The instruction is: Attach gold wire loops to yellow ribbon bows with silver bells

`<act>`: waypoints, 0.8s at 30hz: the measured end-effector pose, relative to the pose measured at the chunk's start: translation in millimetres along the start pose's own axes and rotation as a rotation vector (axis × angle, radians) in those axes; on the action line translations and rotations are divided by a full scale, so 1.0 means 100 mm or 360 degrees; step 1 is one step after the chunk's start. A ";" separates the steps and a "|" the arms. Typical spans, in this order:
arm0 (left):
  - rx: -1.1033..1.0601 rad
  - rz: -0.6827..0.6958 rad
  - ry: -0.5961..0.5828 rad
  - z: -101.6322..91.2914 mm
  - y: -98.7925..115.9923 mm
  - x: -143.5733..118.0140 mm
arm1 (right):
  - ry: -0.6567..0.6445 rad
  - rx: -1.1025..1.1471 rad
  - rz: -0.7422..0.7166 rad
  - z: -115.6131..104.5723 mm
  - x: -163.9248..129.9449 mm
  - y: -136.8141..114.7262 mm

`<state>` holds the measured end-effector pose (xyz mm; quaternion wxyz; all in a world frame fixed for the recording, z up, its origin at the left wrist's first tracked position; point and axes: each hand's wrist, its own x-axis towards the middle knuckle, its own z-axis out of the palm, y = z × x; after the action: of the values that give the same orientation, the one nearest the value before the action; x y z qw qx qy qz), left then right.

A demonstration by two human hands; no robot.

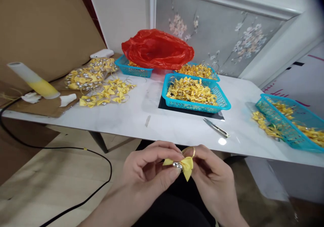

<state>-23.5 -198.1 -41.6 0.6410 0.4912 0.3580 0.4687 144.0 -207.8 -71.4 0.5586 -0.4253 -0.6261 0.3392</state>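
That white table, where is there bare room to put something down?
Bare top lies between the loose bows and the middle basket, and along the front edge left of the clippers. The back, around the red bag, is crowded.

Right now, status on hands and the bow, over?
Left hand and right hand both pinch one yellow bow with a silver bell, below the table edge. Snips lie on the table. Nothing between the hands and the nearest basket.
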 end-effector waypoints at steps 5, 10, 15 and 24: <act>0.0061 -0.0031 0.0029 0.00 -0.05 0.00 | 0.0048 0.0023 0.0046 0.00 -0.05 0.03; 0.0216 0.0125 0.0224 0.00 -0.15 0.05 | 0.0111 -0.0606 -0.0412 -0.06 -0.03 -0.01; 0.0293 0.0197 0.0371 0.02 -0.20 0.09 | -0.0041 -0.0838 -0.0762 -0.01 0.04 -0.07; 0.0568 0.0309 0.0367 -0.03 -0.16 0.13 | -0.0122 -0.0761 -0.0942 0.12 0.07 -0.03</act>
<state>-18.1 -186.4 -57.8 0.4507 0.5721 0.4570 0.5105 131.7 -201.8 -67.8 0.4935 -0.3314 -0.8038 0.0233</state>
